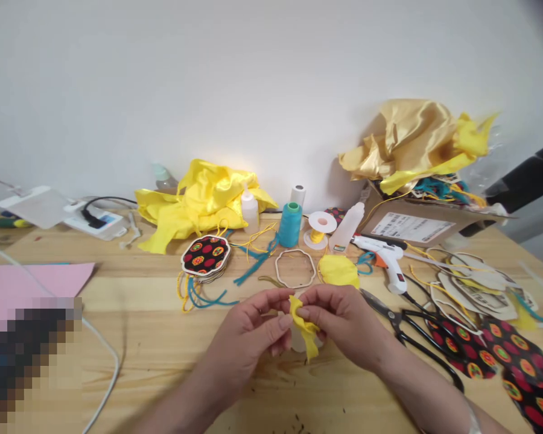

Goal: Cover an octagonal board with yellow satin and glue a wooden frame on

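In the middle of the table my left hand (260,328) is closed, its thumb and fingers holding the edge of a pale white flat piece (298,342). A small crumpled strip of yellow satin fabric (308,337) lies over that piece. My right hand (337,316) pinches the yellow fabric between thumb and fingers. The fingers hide part of both the piece and the fabric. Just beyond my hands lie an empty scalloped frame (295,269) and a yellow fabric round (339,271). Black-handled scissors (398,319) rest by my right forearm.
A white glue gun (387,256), a teal thread cone (291,226), a ribbon spool (321,226) and glue bottles stand behind. Patterned fabric pieces (516,349) lie right. A fabric-filled cardboard box (411,226) is at back right. A white cable (113,355) crosses the left.
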`<state>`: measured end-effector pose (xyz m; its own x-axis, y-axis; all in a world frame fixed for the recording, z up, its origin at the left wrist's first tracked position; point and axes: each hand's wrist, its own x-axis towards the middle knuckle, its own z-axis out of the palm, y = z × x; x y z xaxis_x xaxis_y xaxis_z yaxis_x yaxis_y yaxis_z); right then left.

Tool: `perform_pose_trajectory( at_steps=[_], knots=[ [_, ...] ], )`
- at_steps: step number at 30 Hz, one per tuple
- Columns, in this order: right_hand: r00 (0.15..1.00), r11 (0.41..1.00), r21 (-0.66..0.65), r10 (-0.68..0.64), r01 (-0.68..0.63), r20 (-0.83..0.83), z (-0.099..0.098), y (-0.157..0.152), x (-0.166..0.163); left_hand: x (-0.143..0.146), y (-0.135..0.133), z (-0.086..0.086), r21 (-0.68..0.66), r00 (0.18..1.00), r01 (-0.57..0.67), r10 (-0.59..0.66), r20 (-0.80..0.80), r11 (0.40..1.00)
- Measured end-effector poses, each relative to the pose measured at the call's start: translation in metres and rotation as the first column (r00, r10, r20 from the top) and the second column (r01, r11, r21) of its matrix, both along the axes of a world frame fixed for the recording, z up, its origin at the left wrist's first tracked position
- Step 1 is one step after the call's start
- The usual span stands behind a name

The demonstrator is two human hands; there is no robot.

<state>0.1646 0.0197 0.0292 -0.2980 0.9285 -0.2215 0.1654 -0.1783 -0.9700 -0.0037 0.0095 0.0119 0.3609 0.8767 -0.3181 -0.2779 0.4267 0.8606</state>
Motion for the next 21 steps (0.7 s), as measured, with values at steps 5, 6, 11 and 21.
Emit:
perform_pose_trajectory(
  at_steps=[5, 6, 11, 21],
  knots=[
    [0.998, 0.987, 0.163, -0.009, 0.0, 0.058, -0.004, -0.004, 0.003, -0.002, 0.001, 0.0, -0.024, 0.997, 0.053, -0.054, -0.062, 0.998],
    [0.999, 0.984, 0.179, -0.018, 0.008, 0.051, -0.004, -0.005, 0.004, -0.002, 0.001, 0.001, -0.028, 0.996, 0.05, -0.052, -0.073, 0.998],
    [1.0, 0.975, 0.219, -0.025, 0.021, 0.014, -0.008, -0.005, 0.006, -0.003, 0.0, 0.002, 0.028, 0.997, 0.006, -0.004, -0.074, 1.0],
    [0.984, 0.912, 0.406, -0.02, -0.054, 0.175, -0.017, -0.014, 0.008, -0.001, 0.0, 0.003, 0.01, 1.0, -0.014, 0.014, -0.008, 1.0]
  ],
)
